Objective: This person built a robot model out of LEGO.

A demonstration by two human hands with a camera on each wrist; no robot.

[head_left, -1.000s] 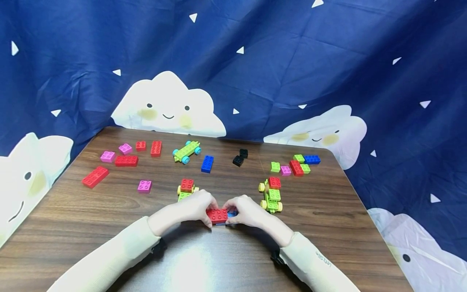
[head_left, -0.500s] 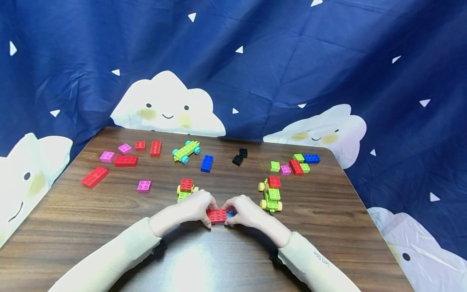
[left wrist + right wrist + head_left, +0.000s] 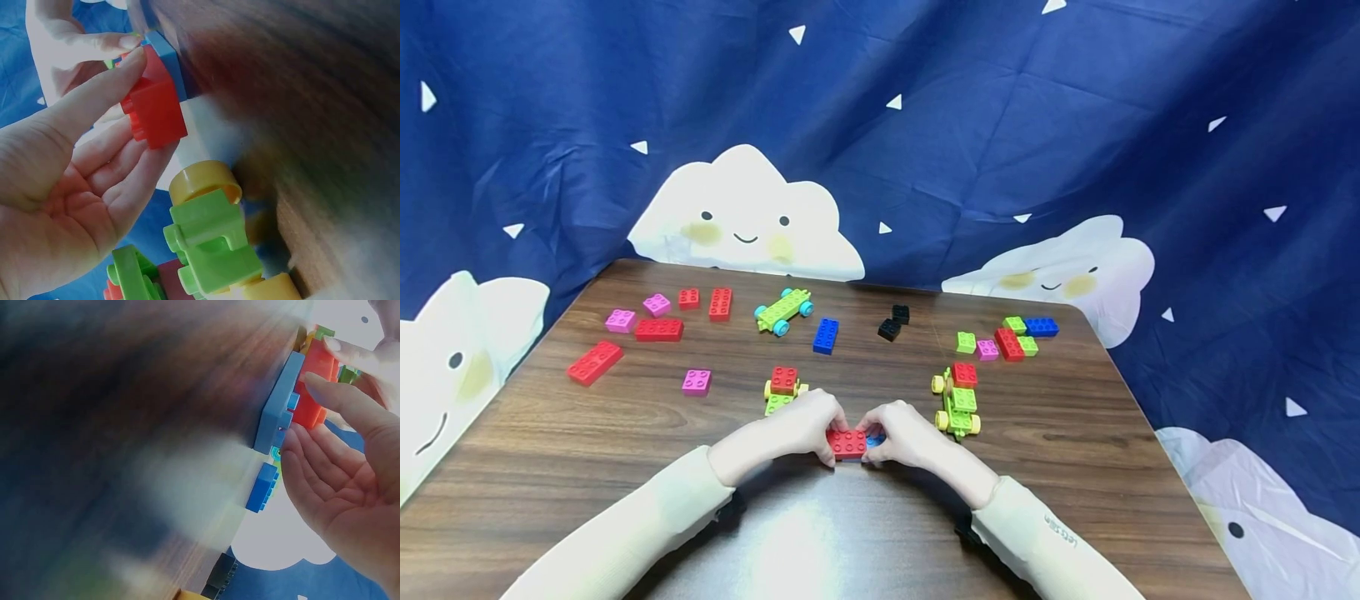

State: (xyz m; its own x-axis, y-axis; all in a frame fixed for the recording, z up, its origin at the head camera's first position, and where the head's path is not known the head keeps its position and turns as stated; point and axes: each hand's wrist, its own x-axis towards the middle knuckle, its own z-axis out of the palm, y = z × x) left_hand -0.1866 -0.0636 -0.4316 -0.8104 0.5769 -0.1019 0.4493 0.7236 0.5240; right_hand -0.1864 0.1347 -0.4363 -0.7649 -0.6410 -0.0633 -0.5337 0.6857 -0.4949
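Red brick [image 3: 848, 444] is between the two hands, over the blue brick [image 3: 275, 406], offset left so the blue brick's studs show at the right end. Can't tell if they're fully seated. Left hand [image 3: 808, 425] has the red brick by its left end, thumb on the near side, fingers on the far side, gap no wider than the brick. Right hand [image 3: 906, 433] is closed round the right end where the blue brick sticks out; thumb tip also sits right by the red brick, can't tell how its grip splits. Both hands are low over the surface [image 3: 880, 533], tips almost meeting. Just beyond the left hand: green car with yellow wheels [image 3: 215, 244], partly hidden in the head view, red block [image 3: 785, 380] on it. Beyond the right hand: second yellow-wheeled car [image 3: 960, 417] carrying red and green blocks. Farther back, left to right: pink brick [image 3: 696, 382], green car with blue wheels [image 3: 784, 311], another blue brick [image 3: 826, 336], black bricks [image 3: 890, 330]. More loose bricks sit at far left and far right. Blue cloud-print curtain [image 3: 880, 100] behind.
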